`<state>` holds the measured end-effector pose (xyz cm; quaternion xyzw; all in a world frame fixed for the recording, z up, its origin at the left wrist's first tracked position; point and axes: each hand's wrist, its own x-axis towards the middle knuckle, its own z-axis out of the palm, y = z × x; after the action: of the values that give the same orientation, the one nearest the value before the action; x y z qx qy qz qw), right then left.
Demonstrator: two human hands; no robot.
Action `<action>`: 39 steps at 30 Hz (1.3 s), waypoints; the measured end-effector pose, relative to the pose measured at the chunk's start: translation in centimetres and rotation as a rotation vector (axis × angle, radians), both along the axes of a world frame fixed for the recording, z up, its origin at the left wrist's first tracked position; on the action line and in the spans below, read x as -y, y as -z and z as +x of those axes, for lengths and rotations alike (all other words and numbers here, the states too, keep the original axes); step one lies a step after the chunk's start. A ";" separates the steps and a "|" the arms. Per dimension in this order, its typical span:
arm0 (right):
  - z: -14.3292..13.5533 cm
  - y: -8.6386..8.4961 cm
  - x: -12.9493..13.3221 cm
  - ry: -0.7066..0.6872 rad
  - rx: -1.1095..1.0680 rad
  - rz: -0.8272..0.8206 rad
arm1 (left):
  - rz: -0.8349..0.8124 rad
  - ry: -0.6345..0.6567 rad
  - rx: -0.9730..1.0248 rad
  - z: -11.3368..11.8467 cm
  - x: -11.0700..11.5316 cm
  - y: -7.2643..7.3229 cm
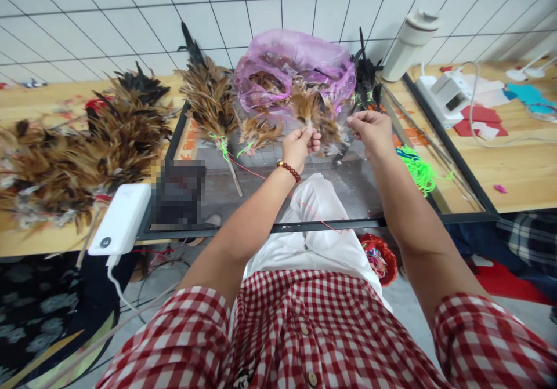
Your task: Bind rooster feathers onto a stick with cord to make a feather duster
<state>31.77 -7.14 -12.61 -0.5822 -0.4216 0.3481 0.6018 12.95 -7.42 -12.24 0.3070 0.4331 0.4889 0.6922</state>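
Observation:
My left hand [299, 146] is closed around the base of a small bunch of brown feathers [302, 106], which points up and away from me. To its right, my right hand [373, 131] is held with thumb and fingers pinched together; what is between them, if anything, is too small to make out. A pink plastic bag [300, 41] of loose feathers lies open just beyond both hands. Left of my left hand are a short feather bundle [260, 134] and a taller feather duster [209, 99] on a stick, both bound with green string. Red thread [248, 170] runs beneath my left forearm.
Bright green strings [416, 168] lie by my right forearm on the black-framed glass top. Beyond stand a white tumbler [411, 44] and a power strip [444, 96]. Leftward are heaped feather dusters [126, 128] and a white power bank [120, 218] at the table edge.

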 end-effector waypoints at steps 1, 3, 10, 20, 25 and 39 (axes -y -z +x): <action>-0.2 -0.1 0.1 -0.044 -0.046 0.015 | 0.001 0.006 -0.005 0.0 0.1 0.0; -0.7 0.0 0.4 -0.200 -0.132 0.007 | 0.003 0.039 -0.010 0.1 0.2 0.0; -3.1 1.5 0.3 -0.332 0.074 0.091 | -0.038 0.217 -0.029 0.2 0.7 -0.2; -2.7 2.2 0.2 -0.179 0.495 0.156 | -0.008 0.188 -0.070 0.0 0.4 0.1; -0.2 0.6 1.0 -0.204 0.872 -0.124 | -0.010 -0.022 -0.016 -0.5 -0.5 0.2; -1.7 -0.9 1.5 -0.279 -0.037 -0.169 | -0.030 -0.006 -0.025 -0.4 -0.4 0.4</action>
<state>30.05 -8.60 -11.67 -0.5600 -0.4566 0.4731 0.5040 12.58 -6.99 -12.59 0.3014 0.4502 0.4804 0.6898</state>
